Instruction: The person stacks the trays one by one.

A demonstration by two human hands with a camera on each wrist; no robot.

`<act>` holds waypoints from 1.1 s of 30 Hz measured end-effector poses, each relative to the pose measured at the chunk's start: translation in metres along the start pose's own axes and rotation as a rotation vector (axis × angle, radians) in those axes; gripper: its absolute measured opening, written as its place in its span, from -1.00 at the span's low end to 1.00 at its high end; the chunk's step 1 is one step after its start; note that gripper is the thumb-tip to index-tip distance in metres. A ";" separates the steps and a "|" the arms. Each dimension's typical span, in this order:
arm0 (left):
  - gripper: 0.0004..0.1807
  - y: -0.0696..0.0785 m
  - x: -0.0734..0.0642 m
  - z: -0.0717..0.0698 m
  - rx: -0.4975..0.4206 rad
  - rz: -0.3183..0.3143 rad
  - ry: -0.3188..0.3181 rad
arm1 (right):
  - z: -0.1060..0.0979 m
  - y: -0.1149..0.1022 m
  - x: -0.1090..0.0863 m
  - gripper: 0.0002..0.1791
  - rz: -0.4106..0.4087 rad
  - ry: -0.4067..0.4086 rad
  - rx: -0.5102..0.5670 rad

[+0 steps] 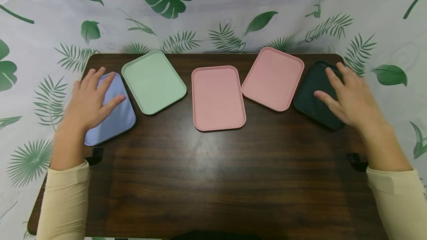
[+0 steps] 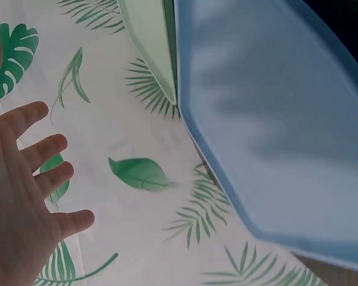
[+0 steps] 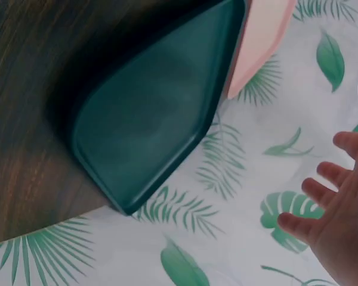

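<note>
My left hand (image 1: pixel 87 101) hovers over the blue tray (image 1: pixel 115 117) at the table's left, fingers spread and holding nothing. In the left wrist view the blue tray (image 2: pixel 280 131) lies apart from the fingers. At the far right my right hand (image 1: pixel 353 97) is held above the dark green tray (image 1: pixel 311 97), its fingers spread too. The right wrist view shows the dark green tray (image 3: pixel 155 107) with a gap between it and that hand (image 3: pixel 340 208). Each hand covers part of the tray below it in the head view.
Between the hands lie a light green tray (image 1: pixel 153 82), a pink tray (image 1: pixel 218 98) and a second pink tray (image 1: pixel 273 79), in an arc along the back of the dark wooden table (image 1: pixel 213 180). A leaf-patterned cloth (image 1: pixel 213 10) hangs behind.
</note>
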State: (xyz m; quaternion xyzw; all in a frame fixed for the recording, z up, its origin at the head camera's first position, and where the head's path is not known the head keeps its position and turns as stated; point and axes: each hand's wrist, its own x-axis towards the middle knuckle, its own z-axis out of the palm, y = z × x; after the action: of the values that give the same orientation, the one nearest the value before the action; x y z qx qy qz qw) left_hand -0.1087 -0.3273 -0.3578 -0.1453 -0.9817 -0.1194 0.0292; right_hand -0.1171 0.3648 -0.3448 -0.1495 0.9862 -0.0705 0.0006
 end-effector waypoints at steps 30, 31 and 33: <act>-0.45 0.085 0.114 0.062 -0.199 0.022 0.004 | 0.061 -0.111 -0.009 -0.30 0.168 -0.187 0.651; -0.45 0.088 0.119 0.065 -0.202 0.023 -0.007 | 0.065 -0.115 -0.008 -0.29 0.173 -0.212 0.686; -0.46 0.093 0.127 0.071 -0.201 0.030 -0.043 | 0.074 -0.121 -0.007 -0.28 0.187 -0.259 0.743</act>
State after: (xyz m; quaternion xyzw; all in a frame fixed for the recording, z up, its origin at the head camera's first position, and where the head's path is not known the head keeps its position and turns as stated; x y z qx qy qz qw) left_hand -0.2048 -0.1881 -0.3943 -0.1646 -0.9629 -0.2139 -0.0049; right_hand -0.0734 0.2424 -0.4018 -0.0564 0.8948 -0.4023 0.1854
